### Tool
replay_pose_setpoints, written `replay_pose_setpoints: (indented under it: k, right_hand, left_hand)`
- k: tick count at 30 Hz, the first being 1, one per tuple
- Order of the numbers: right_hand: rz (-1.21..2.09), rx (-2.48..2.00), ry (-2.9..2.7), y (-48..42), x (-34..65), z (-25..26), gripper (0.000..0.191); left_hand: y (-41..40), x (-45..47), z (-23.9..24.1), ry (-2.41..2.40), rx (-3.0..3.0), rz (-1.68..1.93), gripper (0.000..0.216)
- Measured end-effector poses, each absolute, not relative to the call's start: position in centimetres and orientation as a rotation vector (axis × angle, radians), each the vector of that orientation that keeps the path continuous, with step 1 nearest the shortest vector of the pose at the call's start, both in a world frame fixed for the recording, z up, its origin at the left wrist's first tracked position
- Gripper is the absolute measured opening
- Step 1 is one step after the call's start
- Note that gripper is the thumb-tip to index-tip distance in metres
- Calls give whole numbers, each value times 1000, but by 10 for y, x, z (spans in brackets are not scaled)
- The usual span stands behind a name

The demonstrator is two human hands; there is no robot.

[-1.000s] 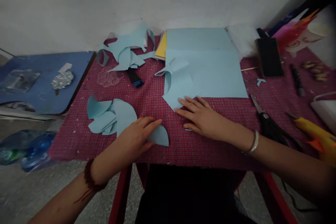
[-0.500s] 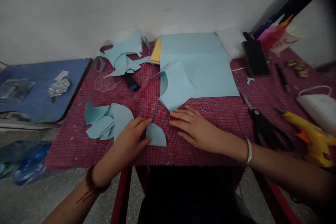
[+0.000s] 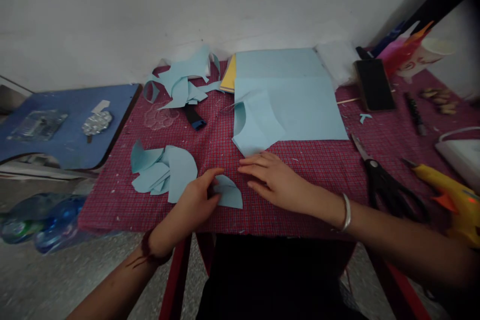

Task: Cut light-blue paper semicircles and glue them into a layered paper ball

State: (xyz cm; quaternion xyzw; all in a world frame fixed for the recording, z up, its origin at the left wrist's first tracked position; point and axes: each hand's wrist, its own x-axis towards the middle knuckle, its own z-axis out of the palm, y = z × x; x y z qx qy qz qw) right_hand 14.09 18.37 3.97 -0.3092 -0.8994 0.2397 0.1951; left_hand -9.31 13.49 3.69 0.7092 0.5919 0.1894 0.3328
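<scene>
My left hand (image 3: 197,197) is at the table's near side, its thumb and bent fingers closed on the left edge of a small quarter-round piece of light blue paper (image 3: 230,194). Part of that edge is hidden by the fingers. To its right, my right hand (image 3: 272,177) lies palm down with the fingers stretched out, holding nothing. Its fingertips are close to the lower end of a curved blue paper cutout (image 3: 258,122). Left of my left hand is a pile of rounded blue paper pieces (image 3: 153,177), beside a larger rounded piece (image 3: 182,170).
Large blue sheets (image 3: 307,105) lie at the back. Curly offcuts (image 3: 183,77) are at the back left. Scissors (image 3: 378,175), a yellow glue gun (image 3: 446,190) and a phone (image 3: 375,85) are on the right. A blue board (image 3: 75,145) stands at the left.
My left hand's index finger has lifted and spread from the thumb at the quarter-round piece, whose surface now shows a bend. My right hand has shifted slightly left. The view has turned slightly left.
</scene>
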Motion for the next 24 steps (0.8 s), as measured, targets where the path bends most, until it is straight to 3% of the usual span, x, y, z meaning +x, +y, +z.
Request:
replay_pose_setpoints:
  k: [6,11,17,24]
  right_hand:
    - [1234,-930,-2113,182,126,52,8]
    - [1648,-1046,-1522,193,127,50,23]
    - [1873,-998,-1279,196,130,42,32]
    - [1921,-1025,-1247,197,133,38,31]
  left_hand:
    - [138,-78,71,1431,1497,806,43]
    - [147,-78,86,1492,1248,1085,17]
    - [149,-65,62,1211,761,989,32]
    - [157,-51,53,1019,680,976,35]
